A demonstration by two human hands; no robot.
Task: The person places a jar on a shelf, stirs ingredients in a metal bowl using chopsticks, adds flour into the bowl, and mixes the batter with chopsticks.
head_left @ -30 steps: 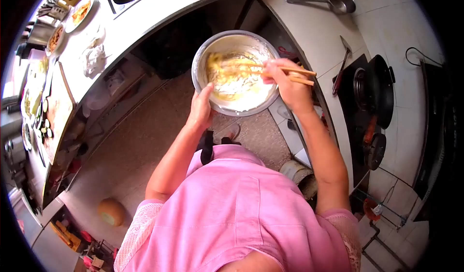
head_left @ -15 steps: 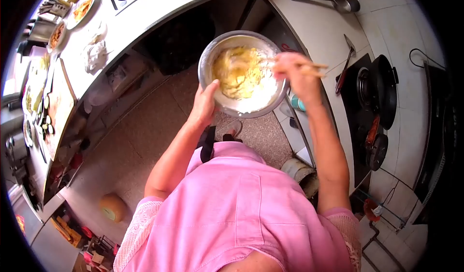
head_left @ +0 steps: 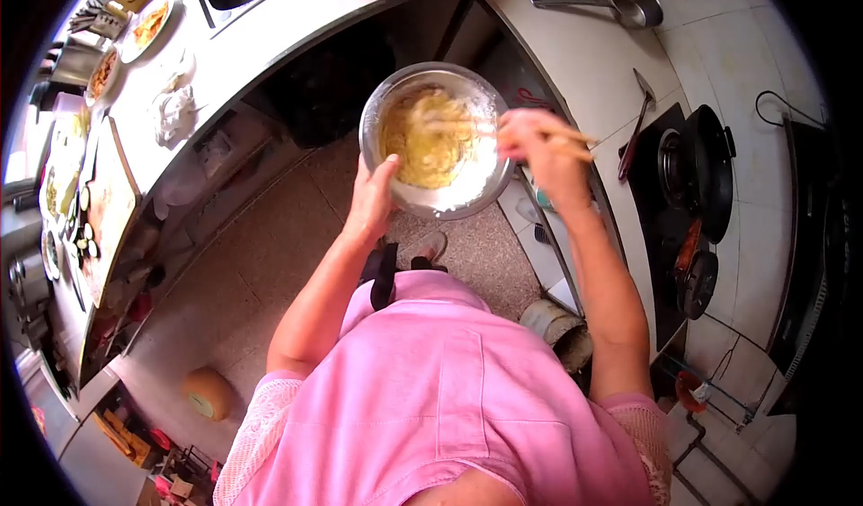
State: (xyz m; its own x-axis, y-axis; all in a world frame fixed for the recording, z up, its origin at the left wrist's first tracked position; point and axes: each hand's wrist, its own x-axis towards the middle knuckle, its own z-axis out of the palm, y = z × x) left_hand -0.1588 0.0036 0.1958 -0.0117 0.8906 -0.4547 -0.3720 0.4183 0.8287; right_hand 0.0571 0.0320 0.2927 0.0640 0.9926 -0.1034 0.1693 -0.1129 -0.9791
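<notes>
A round metal bowl (head_left: 485,182) is held up in front of me, above the floor. My left hand (head_left: 370,191) grips its near left rim, thumb on top and fingers hidden beneath. Inside lies a yellow, lumpy, wet mixture (head_left: 422,151), with white powder smeared on the bowl's right wall. Wooden chopsticks (head_left: 568,142) are clasped in my right hand (head_left: 538,142), over the right rim. Their tips reach into the mixture and are blurred by motion.
On the right counter are a saucepan (head_left: 634,4), a spatula (head_left: 644,102) and a stove with a black wok (head_left: 710,173). Plates of food (head_left: 148,30) and a cutting board (head_left: 112,200) with sliced pieces line the left counter. A bucket (head_left: 548,322) stands on the floor.
The bowl has shifted slightly left along with both hands. The chopsticks have swept across the yellow mixture. A pan with green vegetables shows more at the top edge.
</notes>
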